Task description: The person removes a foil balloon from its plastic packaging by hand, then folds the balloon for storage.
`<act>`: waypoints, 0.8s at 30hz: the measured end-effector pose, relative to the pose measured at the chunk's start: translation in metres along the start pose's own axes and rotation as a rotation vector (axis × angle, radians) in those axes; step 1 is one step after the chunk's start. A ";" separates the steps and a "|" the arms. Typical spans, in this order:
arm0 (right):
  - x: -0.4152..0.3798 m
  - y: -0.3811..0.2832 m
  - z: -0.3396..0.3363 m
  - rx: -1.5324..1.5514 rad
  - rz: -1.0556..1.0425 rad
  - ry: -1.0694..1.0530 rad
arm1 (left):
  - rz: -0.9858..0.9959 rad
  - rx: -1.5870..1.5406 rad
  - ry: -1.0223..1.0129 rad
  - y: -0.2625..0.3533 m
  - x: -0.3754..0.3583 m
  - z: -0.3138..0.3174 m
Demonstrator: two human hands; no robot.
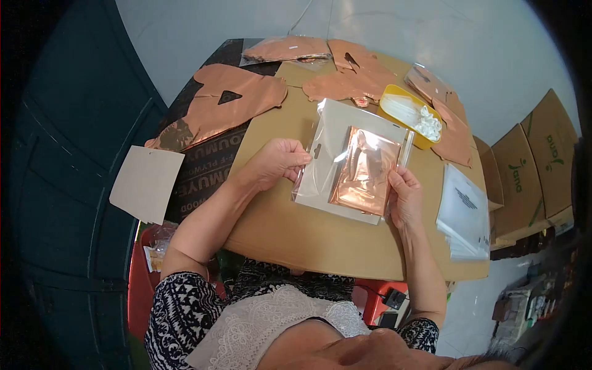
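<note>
Between my two hands is a clear plastic bag [308,185] with a grey card [357,117] and a folded copper-coloured foil balloon [367,169] on the card. My left hand [280,161] pinches the bag's left edge, close to a small hang hole. On the other side, my right hand [404,191] is closed on the right edge, with the thumb on top beside the folded foil. The fingers beneath the bag are partly hidden. Just beyond the right edge stands a yellow tub [411,117] holding white strips and a curled bundle of white ribbon.
Flat copper foil balloons [231,102] lie around the table's far side, some in a clear bag [290,49]. Grey cards [148,182] overhang the left edge. A stack of clear printed bags [462,213] lies at right. Cardboard boxes [524,172] stand beyond the table.
</note>
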State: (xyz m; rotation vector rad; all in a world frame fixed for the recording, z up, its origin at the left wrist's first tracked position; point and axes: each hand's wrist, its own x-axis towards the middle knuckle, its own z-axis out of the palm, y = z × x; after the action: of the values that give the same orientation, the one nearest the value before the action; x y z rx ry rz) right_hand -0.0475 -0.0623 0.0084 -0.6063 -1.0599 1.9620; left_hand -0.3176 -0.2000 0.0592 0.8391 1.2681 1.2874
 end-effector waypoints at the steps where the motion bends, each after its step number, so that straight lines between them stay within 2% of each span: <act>1: 0.000 0.000 0.001 0.002 -0.006 0.009 | -0.004 -0.002 0.015 0.001 0.000 0.002; 3: 0.000 -0.001 0.003 0.004 -0.018 0.026 | -0.012 -0.008 0.045 0.005 -0.002 0.006; 9: 0.002 -0.008 0.000 0.030 -0.087 0.064 | -0.169 0.041 -0.092 0.015 -0.007 0.007; 24: -0.001 -0.010 0.014 0.089 -0.108 0.115 | -0.124 0.092 -0.119 0.014 -0.009 0.000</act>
State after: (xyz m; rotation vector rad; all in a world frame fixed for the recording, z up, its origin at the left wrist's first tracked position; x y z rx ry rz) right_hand -0.0531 -0.0662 0.0242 -0.5932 -0.9113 1.8473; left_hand -0.3188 -0.2065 0.0747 0.8751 1.2715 1.0722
